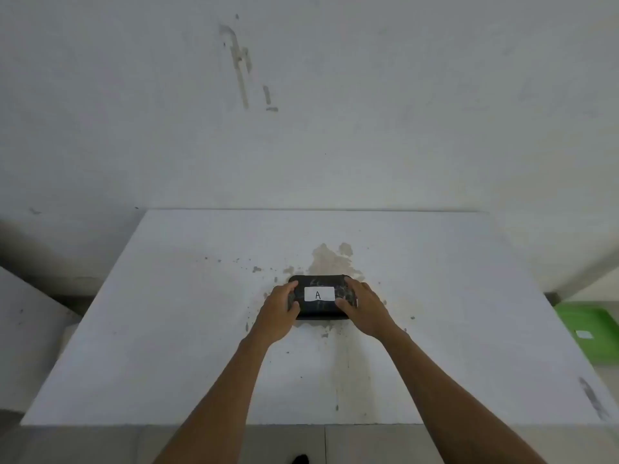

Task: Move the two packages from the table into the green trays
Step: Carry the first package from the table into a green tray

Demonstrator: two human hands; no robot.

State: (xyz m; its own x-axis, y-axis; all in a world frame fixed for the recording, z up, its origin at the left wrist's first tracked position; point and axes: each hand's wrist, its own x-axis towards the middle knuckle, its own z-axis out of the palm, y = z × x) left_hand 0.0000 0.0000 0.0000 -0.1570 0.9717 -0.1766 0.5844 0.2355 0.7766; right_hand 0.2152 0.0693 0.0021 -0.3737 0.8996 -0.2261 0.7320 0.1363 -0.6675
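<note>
Left hand and right hand fingers gripping black package ends, mid-frame on table, green tray beyond right edge

Bare, sleeveless forearms; ringless fingers.

Package: black wrapped package, rounded corners, glossy crinkled surface; only one in frame.
Label: white rectangular sticker on its top face, handwritten "A", reading upright toward the camera.
Pose: long side runs left-right across the frame, top face up, roughly level.
Location: centre of frame, slightly below the middle, over the stained patch of the white table; whether it rests on the surface or is just lifted cannot be told.
Hold: both short ends covered by hands, left hand and right hand, fingers wrapped over the top edges.
Green tray: green tray at the right edge of frame, mid-lower height, beyond the table's right side, partly cut off; small pale label inside, unreadable.
</note>
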